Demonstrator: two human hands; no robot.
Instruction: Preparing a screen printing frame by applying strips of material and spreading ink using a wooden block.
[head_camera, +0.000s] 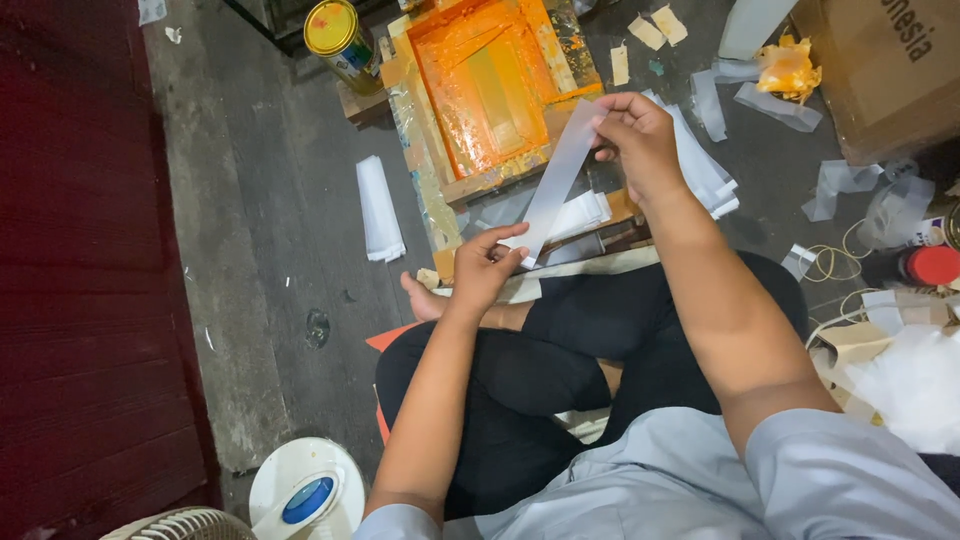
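Above the crossed legs of a person seated on the grey concrete floor (270, 250), a long, narrow, translucent white plastic strip (558, 172) is held in the air between both hands. Its long axis runs on a slant, from the lower end near the lap up and away toward the far end. The left hand (487, 265) pinches the lower, nearer end between thumb and fingertips; the right hand (640, 135) grips the upper, farther end, fingers curled over the edge. Both hands are therefore closed on the same strip, the left nearer the body, the right reaching farther out. Just beyond the strip lies an orange-stained wooden printing frame (490, 90) flat on the floor, with a yellow-lidded round tin can (340, 40) near its far left corner. A small stack of similar white strips (378, 210) lies on the floor to the left of the frame, and more white strips (705, 170) are piled beneath the right hand, possibly on a low board, though the arm hides the support. A brown cardboard box (890, 70) stands at the far right.
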